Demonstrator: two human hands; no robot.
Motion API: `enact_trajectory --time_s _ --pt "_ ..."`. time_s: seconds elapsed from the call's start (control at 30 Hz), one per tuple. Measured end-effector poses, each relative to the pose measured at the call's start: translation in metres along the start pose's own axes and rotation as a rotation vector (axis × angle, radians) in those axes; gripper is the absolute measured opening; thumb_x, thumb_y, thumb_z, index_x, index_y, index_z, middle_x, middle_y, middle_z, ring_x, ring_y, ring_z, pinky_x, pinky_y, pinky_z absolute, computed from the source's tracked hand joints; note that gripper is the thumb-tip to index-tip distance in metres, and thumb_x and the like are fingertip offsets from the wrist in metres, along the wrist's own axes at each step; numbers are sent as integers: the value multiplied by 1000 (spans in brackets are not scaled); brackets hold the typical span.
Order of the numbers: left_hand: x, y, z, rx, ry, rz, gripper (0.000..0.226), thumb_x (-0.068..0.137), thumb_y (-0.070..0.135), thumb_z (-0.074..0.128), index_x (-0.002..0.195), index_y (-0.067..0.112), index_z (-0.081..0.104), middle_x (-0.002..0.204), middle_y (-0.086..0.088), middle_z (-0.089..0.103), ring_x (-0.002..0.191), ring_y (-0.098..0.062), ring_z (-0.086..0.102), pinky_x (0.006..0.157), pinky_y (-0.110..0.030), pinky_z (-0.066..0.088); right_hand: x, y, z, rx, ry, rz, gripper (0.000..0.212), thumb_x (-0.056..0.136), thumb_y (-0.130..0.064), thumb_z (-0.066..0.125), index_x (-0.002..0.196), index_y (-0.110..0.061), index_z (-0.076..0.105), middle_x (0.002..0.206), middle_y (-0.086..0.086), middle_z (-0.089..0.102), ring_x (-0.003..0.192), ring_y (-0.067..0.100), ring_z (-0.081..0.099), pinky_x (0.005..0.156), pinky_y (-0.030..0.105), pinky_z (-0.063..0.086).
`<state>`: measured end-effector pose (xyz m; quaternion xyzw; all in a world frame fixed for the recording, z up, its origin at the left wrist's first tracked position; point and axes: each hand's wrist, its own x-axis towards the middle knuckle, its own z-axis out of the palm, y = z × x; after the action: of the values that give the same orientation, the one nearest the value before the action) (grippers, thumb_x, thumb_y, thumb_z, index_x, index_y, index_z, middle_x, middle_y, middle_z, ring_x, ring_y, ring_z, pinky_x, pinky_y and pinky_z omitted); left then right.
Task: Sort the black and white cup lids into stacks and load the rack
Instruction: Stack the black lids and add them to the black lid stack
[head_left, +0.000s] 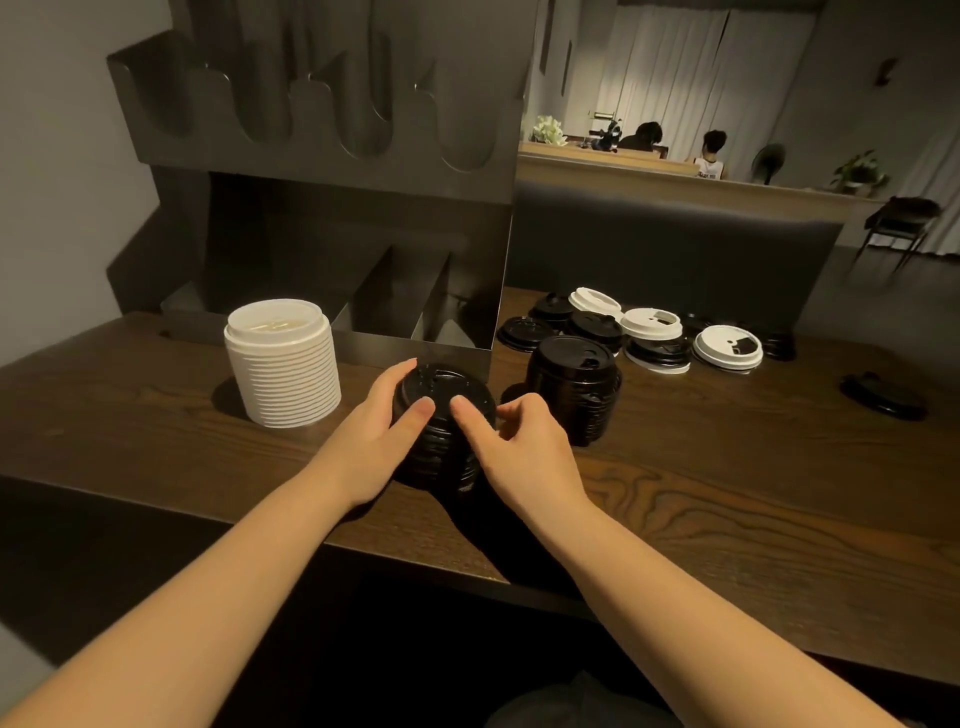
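Both hands, left hand (382, 434) and right hand (511, 441), are gripping a black lid stack (439, 415) on the worktop (727, 493), directly before the rack (322, 171); white lid stack (283, 364) is standing left of it.

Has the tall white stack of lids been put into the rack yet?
No, the white stack stands on the table in front of the rack, left of the hands.

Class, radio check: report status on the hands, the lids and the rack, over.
Both hands, left and right, grip a black stack. White stack and second black stack stand built. Loose lids unsorted. Rack unloaded.
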<state>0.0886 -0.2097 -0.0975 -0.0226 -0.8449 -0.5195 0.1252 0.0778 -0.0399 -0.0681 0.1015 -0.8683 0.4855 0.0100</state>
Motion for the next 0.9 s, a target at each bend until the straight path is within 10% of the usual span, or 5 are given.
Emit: enact_trajectory --time_s 0.23,0.37,0.5,0.67,0.9 --pt "6 1 2 -66 54 -63 50 101 38 37 148 22 32 145 3 42 134 -12 38 109 -30 31 15 11 -2 397 -165 -78 32 101 -24 44 131 -17 53 127 -6 54 117 6 50 86 10 41" --pt "4 3 2 -108 93 -65 48 103 36 28 148 21 29 147 4 36 135 -10 31 111 -29 26 11 18 3 825 -236 55 21 97 -24 52 110 -22 68 111 -3 70 112 15 61 96 30 48" --pt "4 -1 -1 -62 100 1 36 104 33 26 135 26 44 130 12 48 128 -9 42 109 -31 32 7 17 -1 497 -38 -119 13 97 -22 51 94 -23 63 96 2 66 99 25 62 72 16 49" --pt "2 -4 -1 -44 106 68 29 104 28 29 119 33 54 120 16 55 120 -6 49 106 -31 38 4 24 -2 260 -104 -321 29 94 -18 57 121 -23 56 136 -12 47 123 2 44 102 21 38" --pt "3 1 0 -42 104 47 30 104 22 32 119 26 58 123 12 55 124 -12 47 109 -33 36 5 24 0 170 -50 -322 34 100 -28 42 126 -18 62 134 -9 55 121 -5 44 92 1 31"
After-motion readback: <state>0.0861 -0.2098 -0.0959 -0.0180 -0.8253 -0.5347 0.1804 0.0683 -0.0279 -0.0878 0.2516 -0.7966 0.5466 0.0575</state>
